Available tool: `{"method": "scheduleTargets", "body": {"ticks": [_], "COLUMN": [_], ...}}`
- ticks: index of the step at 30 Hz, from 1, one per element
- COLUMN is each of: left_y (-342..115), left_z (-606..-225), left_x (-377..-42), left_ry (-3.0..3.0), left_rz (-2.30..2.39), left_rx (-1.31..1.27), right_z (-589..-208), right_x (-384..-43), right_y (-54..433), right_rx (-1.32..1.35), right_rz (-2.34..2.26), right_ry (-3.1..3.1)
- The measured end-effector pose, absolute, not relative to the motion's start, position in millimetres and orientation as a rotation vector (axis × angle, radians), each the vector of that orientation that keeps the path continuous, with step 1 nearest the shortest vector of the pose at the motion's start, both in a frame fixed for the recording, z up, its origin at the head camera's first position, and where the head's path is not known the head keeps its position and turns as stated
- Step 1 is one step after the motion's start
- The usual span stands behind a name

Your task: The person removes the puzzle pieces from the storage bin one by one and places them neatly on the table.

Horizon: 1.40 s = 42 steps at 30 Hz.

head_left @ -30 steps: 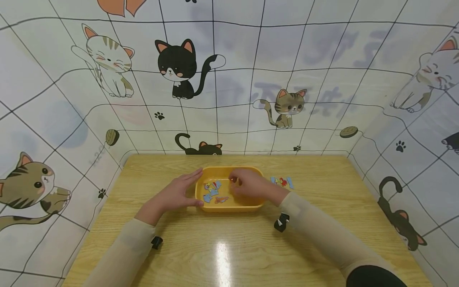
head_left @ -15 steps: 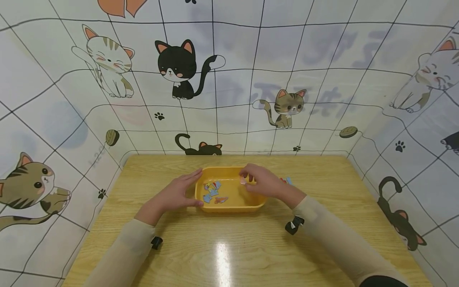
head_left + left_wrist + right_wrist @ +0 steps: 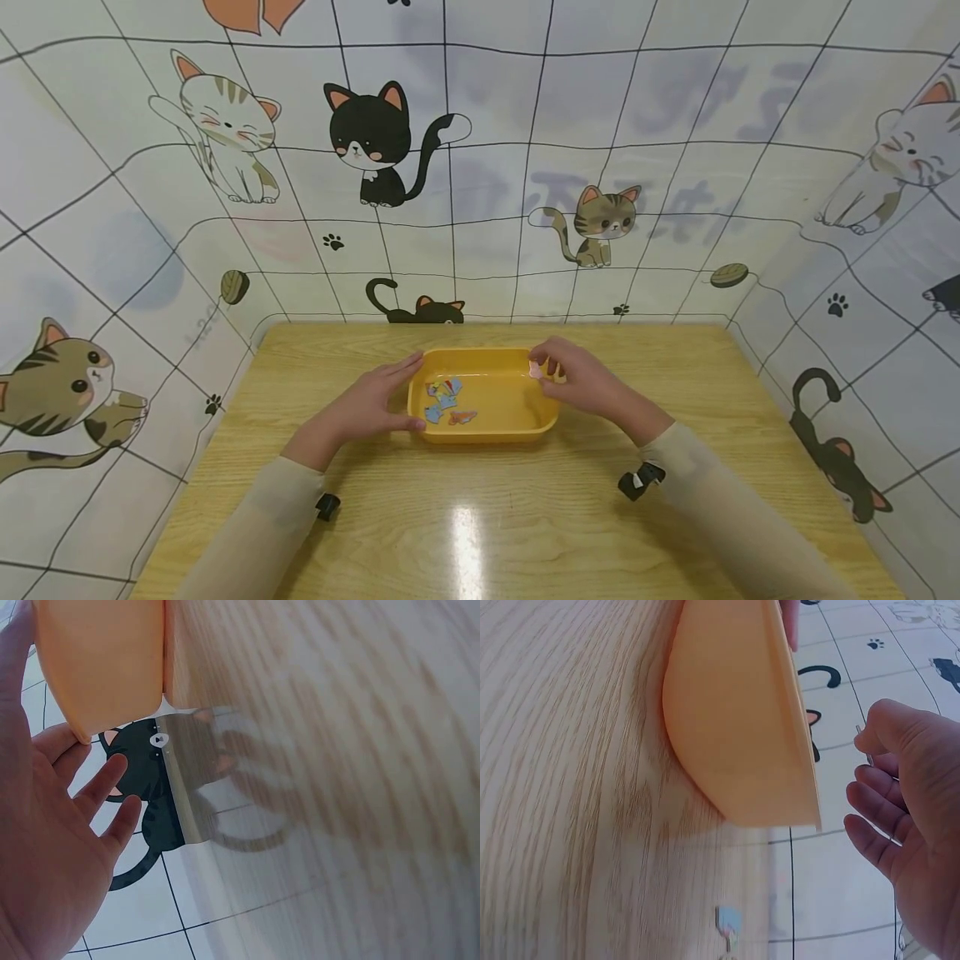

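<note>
A yellow plastic tray (image 3: 480,437) stands on the wooden table. Inside at its left lie several small flat cut-out puzzle pieces (image 3: 442,400), mostly light blue, and an orange one (image 3: 462,417). My left hand (image 3: 371,404) rests against the tray's left end with fingers spread, thumb by the front corner and fingers by the back one. Above the tray's right rim, my right hand (image 3: 581,379) pinches a small pinkish puzzle piece (image 3: 535,369) between thumb and fingers. In the right wrist view that piece (image 3: 863,744) shows only as a thin edge.
On the table (image 3: 480,500), just right of the tray, a light-blue puzzle piece (image 3: 727,921) appears in the right wrist view; the right hand hides that spot from the head camera. Cat-print walls (image 3: 495,183) enclose the table's back and sides.
My right hand has lifted the pinkish puzzle piece from inside the tray and moved right to the rim. It now covers the pieces lying beside the tray. The left hand stays put.
</note>
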<state>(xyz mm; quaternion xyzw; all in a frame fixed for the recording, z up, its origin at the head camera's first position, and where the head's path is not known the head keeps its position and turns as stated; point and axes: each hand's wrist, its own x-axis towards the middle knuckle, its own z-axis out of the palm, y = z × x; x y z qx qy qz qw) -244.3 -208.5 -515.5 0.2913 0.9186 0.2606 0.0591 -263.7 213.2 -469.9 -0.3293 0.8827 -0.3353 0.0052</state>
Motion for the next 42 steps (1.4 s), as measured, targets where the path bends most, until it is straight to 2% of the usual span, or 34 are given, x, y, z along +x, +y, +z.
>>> {"method": "scheduleTargets", "body": {"ticks": [14, 42], "left_y": [-209, -208], "left_z": [-514, -515], "left_x": [-244, -244], "left_ry": [2.791, 2.79], "left_rz": [0.789, 0.776], "left_rx": [0.9, 0.853], "right_z": [-469, -483], "right_x": [-260, -267], "right_y": [250, 316], "right_rx": [-0.86, -0.69], "right_rz": [-1.082, -0.959], "right_ry": [2.874, 2.923]}}
